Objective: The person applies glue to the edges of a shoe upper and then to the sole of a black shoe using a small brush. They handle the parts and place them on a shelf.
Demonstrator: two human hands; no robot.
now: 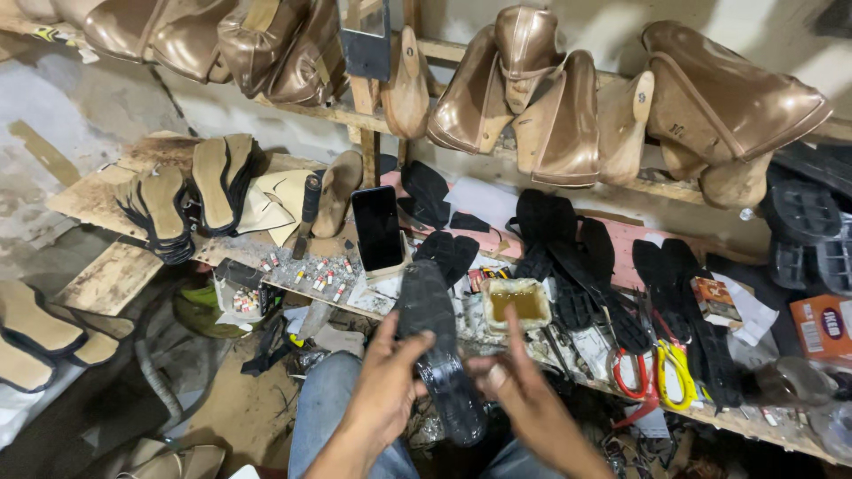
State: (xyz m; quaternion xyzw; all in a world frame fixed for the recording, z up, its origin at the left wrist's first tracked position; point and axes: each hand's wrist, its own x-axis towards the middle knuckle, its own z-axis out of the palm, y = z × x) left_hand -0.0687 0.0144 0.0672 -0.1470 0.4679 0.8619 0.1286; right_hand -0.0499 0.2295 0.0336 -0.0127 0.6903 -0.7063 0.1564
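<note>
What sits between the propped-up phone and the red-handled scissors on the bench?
In the head view, a small tub of brownish glue sits between the phone and the red-handled scissors, with black soles lying just beyond it.

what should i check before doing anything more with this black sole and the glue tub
1. Left hand has a grip on the black sole: ok.
2. Right hand free for the next move: ok, open, fingers beside the sole.
3. Glue tub open, brownish liquid visible: ok.
4. Tub upright on the bench: ok.
5. Phone away from glue: not ok, propped close to the tub.
6. Brush or applicator at hand: cannot tell.
</note>
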